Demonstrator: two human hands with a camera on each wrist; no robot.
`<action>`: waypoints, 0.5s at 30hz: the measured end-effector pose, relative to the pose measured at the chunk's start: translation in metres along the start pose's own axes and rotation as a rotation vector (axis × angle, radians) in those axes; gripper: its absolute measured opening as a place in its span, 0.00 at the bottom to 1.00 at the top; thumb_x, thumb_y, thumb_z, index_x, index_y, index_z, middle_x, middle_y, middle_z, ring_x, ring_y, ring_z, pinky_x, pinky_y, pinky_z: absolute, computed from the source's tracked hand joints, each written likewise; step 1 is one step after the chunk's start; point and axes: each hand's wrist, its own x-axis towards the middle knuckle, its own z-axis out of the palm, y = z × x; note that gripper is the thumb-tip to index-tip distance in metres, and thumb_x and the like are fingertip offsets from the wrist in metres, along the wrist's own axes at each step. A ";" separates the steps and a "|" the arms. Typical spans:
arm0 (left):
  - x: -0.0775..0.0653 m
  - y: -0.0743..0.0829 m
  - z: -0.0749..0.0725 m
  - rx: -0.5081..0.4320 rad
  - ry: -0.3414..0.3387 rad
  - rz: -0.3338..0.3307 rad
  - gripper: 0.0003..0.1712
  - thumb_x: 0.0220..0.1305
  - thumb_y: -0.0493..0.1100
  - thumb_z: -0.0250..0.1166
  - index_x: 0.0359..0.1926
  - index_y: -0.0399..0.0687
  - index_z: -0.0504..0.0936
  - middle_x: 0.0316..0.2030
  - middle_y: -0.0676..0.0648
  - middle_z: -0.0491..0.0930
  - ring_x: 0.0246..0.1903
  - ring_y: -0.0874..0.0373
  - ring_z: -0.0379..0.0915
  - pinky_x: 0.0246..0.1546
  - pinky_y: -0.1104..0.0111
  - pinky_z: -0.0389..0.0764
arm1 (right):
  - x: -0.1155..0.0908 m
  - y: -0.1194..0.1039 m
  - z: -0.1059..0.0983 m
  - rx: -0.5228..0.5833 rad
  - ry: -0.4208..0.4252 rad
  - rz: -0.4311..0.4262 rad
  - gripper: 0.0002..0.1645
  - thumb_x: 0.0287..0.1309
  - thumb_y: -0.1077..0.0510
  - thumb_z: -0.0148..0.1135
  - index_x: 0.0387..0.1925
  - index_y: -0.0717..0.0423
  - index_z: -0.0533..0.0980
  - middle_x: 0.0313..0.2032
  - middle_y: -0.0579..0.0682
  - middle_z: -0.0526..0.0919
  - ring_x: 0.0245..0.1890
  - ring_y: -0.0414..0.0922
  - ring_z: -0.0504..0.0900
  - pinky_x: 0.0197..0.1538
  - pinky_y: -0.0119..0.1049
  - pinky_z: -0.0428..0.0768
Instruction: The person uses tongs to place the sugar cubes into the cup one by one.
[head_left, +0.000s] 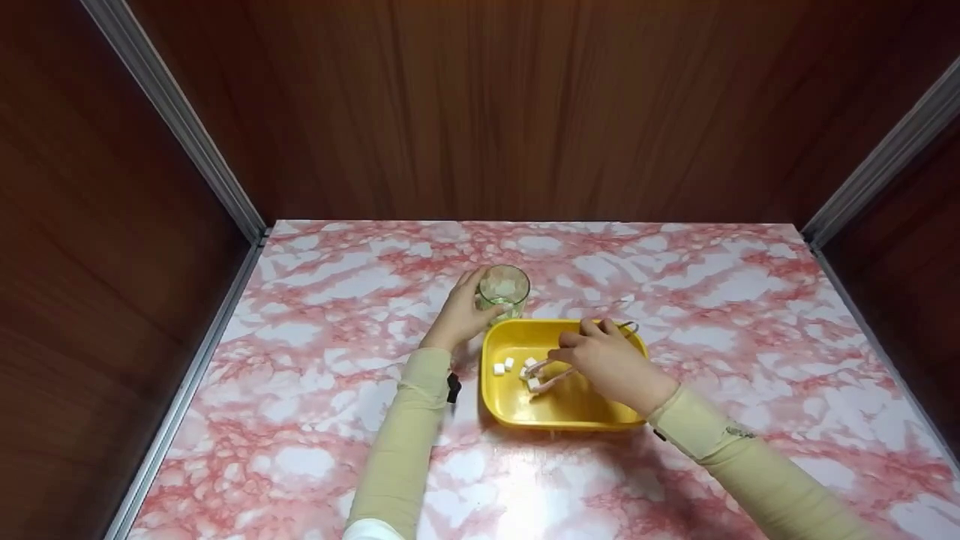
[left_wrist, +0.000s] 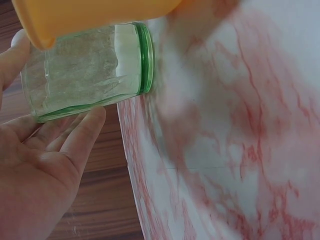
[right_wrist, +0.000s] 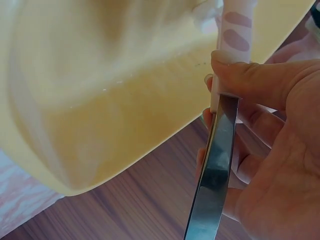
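Note:
My left hand (head_left: 461,319) holds a green-tinted clear glass (head_left: 504,285), thumb on one side and fingers on the other. The glass stands on the table behind a yellow tub; something white shows near its base (left_wrist: 127,55). My right hand (head_left: 619,367) is over the tub's right part and pinches a pair of tongs (right_wrist: 212,170) with a bent metal band and pale pink arms. Their tips are down in the tub at a white cube (head_left: 533,384). Several small white cubes (head_left: 499,369) lie in the tub's left half.
The yellow tub (head_left: 562,427) stands on a red-and-white marbled table (head_left: 315,420). Dark wood panels (head_left: 480,112) rise behind and at both sides, with metal rails (head_left: 180,120) at the corners.

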 end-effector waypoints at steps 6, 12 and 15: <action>0.000 0.001 0.000 0.011 0.012 0.018 0.44 0.58 0.44 0.70 0.71 0.39 0.58 0.66 0.41 0.61 0.61 0.46 0.64 0.59 0.64 0.70 | 0.000 0.000 -0.001 0.001 0.014 -0.003 0.29 0.42 0.71 0.73 0.46 0.44 0.83 0.37 0.45 0.77 0.37 0.51 0.71 0.36 0.47 0.68; 0.000 0.000 0.001 -0.003 0.015 0.025 0.44 0.58 0.44 0.70 0.71 0.40 0.58 0.66 0.40 0.61 0.60 0.45 0.64 0.59 0.63 0.69 | -0.001 -0.001 -0.002 0.008 0.028 -0.008 0.28 0.41 0.72 0.73 0.46 0.44 0.83 0.37 0.46 0.77 0.37 0.51 0.71 0.37 0.48 0.69; 0.000 0.000 0.001 -0.011 0.011 0.018 0.45 0.58 0.45 0.70 0.71 0.40 0.58 0.66 0.40 0.61 0.59 0.44 0.66 0.59 0.63 0.70 | -0.002 -0.001 -0.001 0.003 0.030 -0.011 0.28 0.42 0.71 0.73 0.46 0.44 0.83 0.36 0.46 0.77 0.37 0.51 0.71 0.37 0.48 0.69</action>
